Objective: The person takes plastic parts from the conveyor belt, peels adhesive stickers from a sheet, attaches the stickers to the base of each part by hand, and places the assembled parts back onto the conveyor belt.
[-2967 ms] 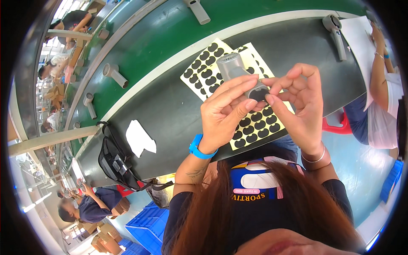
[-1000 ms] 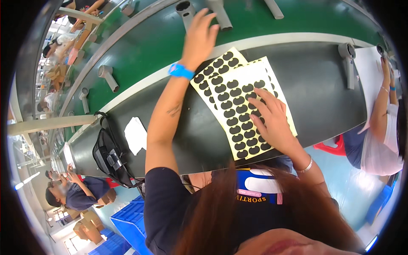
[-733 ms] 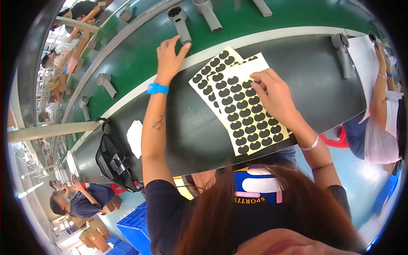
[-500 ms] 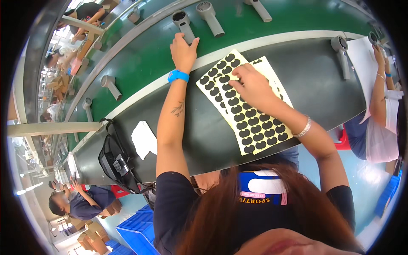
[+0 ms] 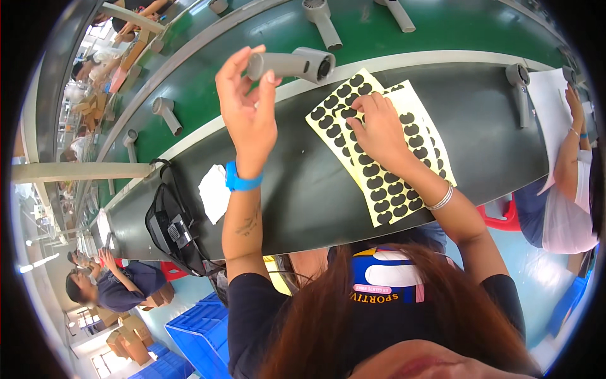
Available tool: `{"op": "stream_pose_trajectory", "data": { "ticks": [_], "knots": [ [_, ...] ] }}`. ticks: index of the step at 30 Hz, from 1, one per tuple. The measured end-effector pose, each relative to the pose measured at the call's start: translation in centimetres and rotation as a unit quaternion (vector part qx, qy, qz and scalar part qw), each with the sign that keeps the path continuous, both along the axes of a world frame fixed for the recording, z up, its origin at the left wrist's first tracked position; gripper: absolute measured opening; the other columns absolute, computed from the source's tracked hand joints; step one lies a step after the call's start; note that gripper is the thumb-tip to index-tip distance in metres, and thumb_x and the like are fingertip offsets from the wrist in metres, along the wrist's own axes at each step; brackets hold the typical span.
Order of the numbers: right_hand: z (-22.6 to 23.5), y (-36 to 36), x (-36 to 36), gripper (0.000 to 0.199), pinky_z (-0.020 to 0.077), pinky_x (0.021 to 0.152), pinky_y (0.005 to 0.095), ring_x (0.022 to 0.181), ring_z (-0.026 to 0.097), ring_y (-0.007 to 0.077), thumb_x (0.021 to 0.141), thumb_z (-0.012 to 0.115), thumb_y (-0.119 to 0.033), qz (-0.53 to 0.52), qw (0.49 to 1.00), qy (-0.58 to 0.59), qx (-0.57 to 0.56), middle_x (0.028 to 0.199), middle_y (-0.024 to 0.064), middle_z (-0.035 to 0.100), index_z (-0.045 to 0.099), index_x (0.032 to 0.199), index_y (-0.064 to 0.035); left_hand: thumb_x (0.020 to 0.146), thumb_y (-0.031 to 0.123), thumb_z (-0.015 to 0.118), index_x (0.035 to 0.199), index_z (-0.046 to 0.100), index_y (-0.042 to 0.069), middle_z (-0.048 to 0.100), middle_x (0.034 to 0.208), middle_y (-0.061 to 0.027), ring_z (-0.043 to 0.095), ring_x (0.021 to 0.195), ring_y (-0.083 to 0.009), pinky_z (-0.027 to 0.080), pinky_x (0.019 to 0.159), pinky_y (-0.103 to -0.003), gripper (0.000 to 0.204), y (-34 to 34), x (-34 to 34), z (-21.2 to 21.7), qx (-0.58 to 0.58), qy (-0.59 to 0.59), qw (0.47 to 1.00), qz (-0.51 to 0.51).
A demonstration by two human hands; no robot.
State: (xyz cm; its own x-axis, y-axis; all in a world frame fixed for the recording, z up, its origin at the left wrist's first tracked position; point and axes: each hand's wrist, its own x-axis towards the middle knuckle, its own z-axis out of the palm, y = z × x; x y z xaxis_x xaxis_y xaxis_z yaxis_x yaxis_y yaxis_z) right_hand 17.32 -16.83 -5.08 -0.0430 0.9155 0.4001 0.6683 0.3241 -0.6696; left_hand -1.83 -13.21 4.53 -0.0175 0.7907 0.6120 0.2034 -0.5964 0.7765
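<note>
Head view: left hand (image 5: pixel 247 110) grips one grey dryer body (image 5: pixel 291 64), lifted above the green belt (image 5: pixel 208 82). Right hand (image 5: pixel 377 129) fingertips pinch at a black sticker on two overlapping yellow sticker sheets (image 5: pixel 388 183) lying on the dark table (image 5: pixel 303 196). Five more grey dryers rest on the belt.

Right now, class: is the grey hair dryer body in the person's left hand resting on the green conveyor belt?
No: the left hand holds the grey hair dryer body lifted in the air above the green conveyor belt.
</note>
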Motion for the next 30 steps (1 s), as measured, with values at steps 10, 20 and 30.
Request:
{"op": "stream_pose_trajectory", "data": {
  "ticks": [10, 20, 30],
  "knots": [
    [0.6, -0.4, 0.3, 0.013, 0.0460, 0.070, 0.0392, 0.083, 0.056, 0.0299, 0.082, 0.063, -0.004, 0.010, 0.999, -0.028, 0.017, 0.086, 0.0103, 0.057, 0.053, 0.091, -0.0033, 0.090, -0.007, 0.051, 0.129, 0.034, 0.002, 0.049, 0.128, -0.0259, 0.057, 0.110, -0.0275, 0.057, 0.082, -0.037, 0.044, -6.1, 1.7, 0.2, 0.020, 0.047, 0.999, 0.003],
    [7.9, -2.9, 6.4, 0.009, 0.0454, 0.076, 0.0238, 0.079, 0.055, 0.0113, 0.087, 0.060, 0.002, 0.034, 0.974, 0.224, -0.009, 0.088, 0.0022, 0.056, 0.056, 0.095, 0.0000, 0.080, -0.006, 0.064, 0.126, 0.045, 0.002, 0.059, 0.121, -0.0197, 0.059, 0.110, -0.0309, 0.046, 0.093, -0.037, 0.050, -8.4, 4.9, -1.5, 0.059, 0.112, 0.987, -0.094],
    [11.9, -11.2, 8.6, 0.041, 0.0476, 0.086, 0.0309, 0.104, 0.060, 0.0234, 0.078, 0.062, 0.014, 0.120, 0.909, 0.387, -0.093, 0.087, 0.0068, 0.056, 0.042, 0.110, -0.0021, 0.066, -0.004, 0.069, 0.109, 0.066, 0.001, 0.063, 0.115, -0.0146, 0.062, 0.098, -0.0249, 0.049, 0.079, -0.030, 0.044, -10.3, 8.3, -0.2, 0.013, 0.229, 0.966, -0.118]
  ]
}}
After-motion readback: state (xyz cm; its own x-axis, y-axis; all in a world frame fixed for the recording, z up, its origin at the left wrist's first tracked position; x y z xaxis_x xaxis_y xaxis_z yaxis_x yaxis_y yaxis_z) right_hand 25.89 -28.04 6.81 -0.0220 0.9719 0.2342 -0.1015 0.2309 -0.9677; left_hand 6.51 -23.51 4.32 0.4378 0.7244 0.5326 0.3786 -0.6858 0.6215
